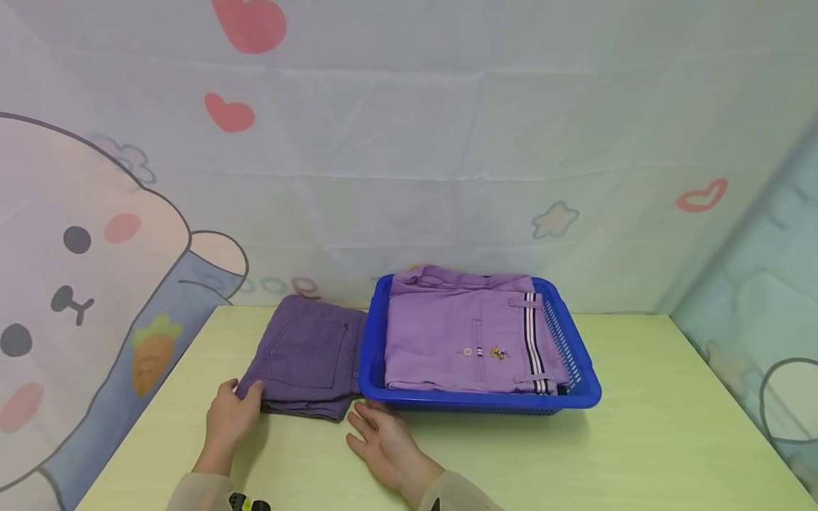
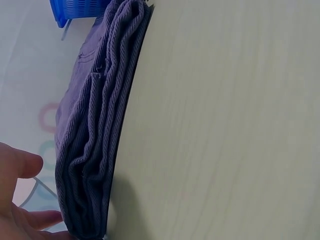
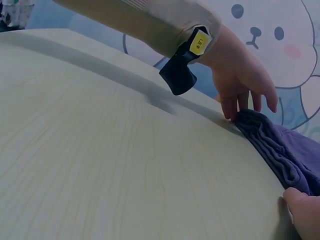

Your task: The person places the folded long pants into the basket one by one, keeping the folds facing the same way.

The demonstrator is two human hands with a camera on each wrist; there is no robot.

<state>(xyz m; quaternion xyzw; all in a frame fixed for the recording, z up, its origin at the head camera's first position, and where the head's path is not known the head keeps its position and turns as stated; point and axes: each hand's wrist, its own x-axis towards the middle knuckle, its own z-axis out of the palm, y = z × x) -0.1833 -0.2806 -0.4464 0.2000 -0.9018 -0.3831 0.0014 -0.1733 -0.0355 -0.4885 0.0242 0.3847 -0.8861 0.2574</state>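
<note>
A folded dark purple pair of trousers (image 1: 307,349) lies on the table with its back pocket facing up; the stacked layers of its front fold show in the left wrist view. At its left edge, my left hand (image 1: 231,415) touches the fold with its fingertips, the thumb (image 2: 30,165) held apart from the cloth. My right hand (image 1: 390,443) lies at the trousers' front right corner, just below the basket, its fingers extended. Right of the trousers stands a blue plastic basket (image 1: 482,402) holding folded light purple trousers (image 1: 441,341) with a striped waistband.
The pale wooden table (image 1: 652,426) runs under everything and extends to the right of the basket. Behind it hangs a cloth backdrop (image 1: 409,142) with hearts and a cartoon bear. The basket's left rim overlaps the dark trousers' waistband in the head view.
</note>
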